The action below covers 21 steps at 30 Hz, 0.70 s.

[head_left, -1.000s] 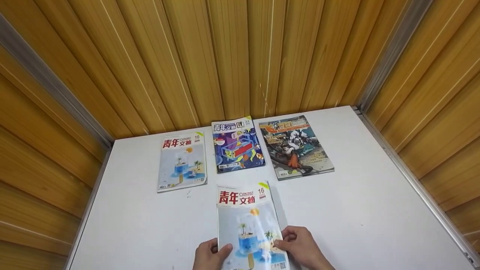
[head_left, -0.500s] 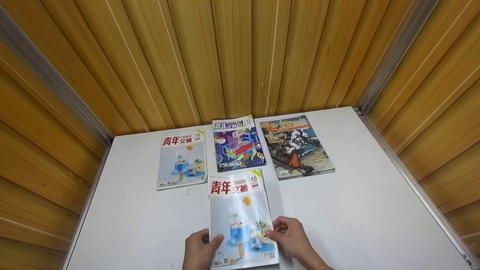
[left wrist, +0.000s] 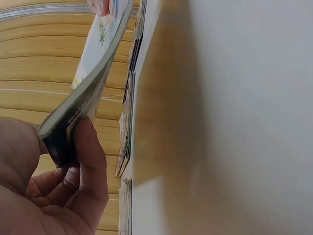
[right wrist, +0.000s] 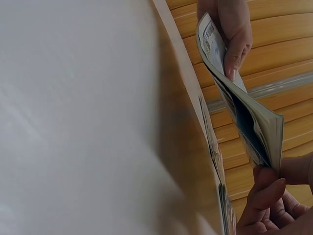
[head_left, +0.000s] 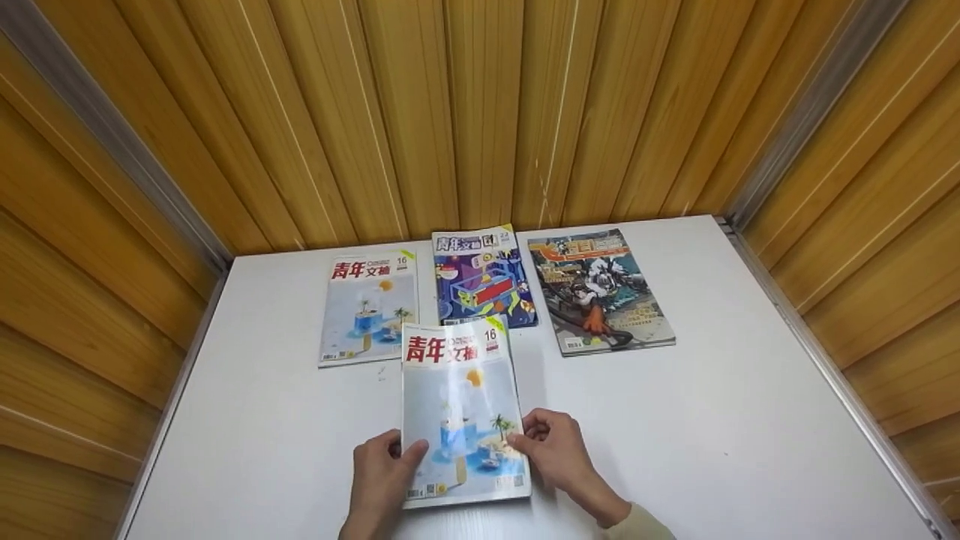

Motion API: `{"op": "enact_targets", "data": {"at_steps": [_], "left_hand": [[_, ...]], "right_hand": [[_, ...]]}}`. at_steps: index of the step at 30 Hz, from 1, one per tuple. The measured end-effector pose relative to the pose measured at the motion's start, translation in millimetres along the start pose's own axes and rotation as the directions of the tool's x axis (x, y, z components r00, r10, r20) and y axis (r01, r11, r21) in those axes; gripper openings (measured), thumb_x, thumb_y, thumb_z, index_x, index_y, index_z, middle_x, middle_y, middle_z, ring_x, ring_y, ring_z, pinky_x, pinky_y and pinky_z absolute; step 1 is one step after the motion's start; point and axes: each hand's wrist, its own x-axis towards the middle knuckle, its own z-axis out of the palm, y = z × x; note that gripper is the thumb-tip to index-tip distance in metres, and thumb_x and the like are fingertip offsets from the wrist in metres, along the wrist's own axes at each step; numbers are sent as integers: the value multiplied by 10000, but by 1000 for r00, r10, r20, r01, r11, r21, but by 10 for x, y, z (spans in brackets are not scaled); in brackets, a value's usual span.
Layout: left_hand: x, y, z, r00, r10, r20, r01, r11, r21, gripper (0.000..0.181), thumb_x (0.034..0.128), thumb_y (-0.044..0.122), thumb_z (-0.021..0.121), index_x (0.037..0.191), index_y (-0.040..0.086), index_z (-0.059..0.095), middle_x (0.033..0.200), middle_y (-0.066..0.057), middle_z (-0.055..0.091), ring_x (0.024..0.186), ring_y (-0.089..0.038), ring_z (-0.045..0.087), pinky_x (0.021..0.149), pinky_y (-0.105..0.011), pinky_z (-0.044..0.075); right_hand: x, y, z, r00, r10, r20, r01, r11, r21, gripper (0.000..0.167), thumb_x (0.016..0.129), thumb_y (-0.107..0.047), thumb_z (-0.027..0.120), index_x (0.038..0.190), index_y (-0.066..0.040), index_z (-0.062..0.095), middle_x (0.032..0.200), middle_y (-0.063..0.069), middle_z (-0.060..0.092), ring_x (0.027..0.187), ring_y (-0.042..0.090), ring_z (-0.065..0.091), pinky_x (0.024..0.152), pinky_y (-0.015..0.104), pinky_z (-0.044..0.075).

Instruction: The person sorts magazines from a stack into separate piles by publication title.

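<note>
My left hand point(head_left: 381, 474) and right hand point(head_left: 553, 451) grip a magazine point(head_left: 459, 405) by its side edges, thumbs on the cover. It has red title characters, the number 16 and a popsicle-and-island picture. Both wrist views show the magazine point(left wrist: 90, 93) raised off the table, its pages bowed. Fingers of the left hand point(left wrist: 90, 171) curl beneath it. In the right wrist view, the right hand point(right wrist: 274, 205) pinches one edge, and the pages part slightly there. Behind it lies a magazine with the same cover point(head_left: 360, 300), partly hidden by the held one.
A purple magazine point(head_left: 487, 281) lies at the back middle, its lower edge covered in the head view. Right of it is a larger comic-style magazine point(head_left: 600, 292). They lie on a white table point(head_left: 712, 420) enclosed by yellow wood-patterned walls point(head_left: 480, 112).
Both hands have carried the magazine leftward and farther from the body. It now overlaps parts of the left and middle magazines in the head view. The head view has shifted slightly.
</note>
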Motion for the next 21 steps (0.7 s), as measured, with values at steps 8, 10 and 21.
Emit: {"op": "enact_targets", "data": {"at_steps": [8, 10, 21], "left_hand": [[259, -22, -238, 984, 178, -27, -174, 977, 125, 235, 963, 170, 811, 1091, -28, 806, 764, -40, 724, 706, -140, 615, 634, -232, 462], [325, -54, -307, 977, 209, -36, -203, 971, 123, 223, 973, 159, 799, 1087, -32, 800, 762, -46, 724, 693, -136, 613, 619, -223, 457], [930, -93, -604, 975, 205, -86, -195, 974, 117, 279, 987, 132, 779, 1179, -70, 763, 956, -168, 807, 751, -182, 730, 675, -302, 587]], "right_hand": [[245, -55, 230, 998, -59, -12, 58, 997, -53, 122, 914, -97, 838, 921, -26, 739, 843, 36, 697, 795, 161, 598, 699, 212, 476], [343, -95, 306, 998, -68, -10, 68, 996, -60, 120, 920, -102, 834, 919, -31, 737, 842, 33, 694, 792, 159, 595, 695, 216, 474], [937, -325, 693, 997, -79, -8, 78, 995, -62, 126, 948, -126, 819, 923, -32, 740, 828, 36, 681, 767, 153, 580, 685, 249, 462]]}}
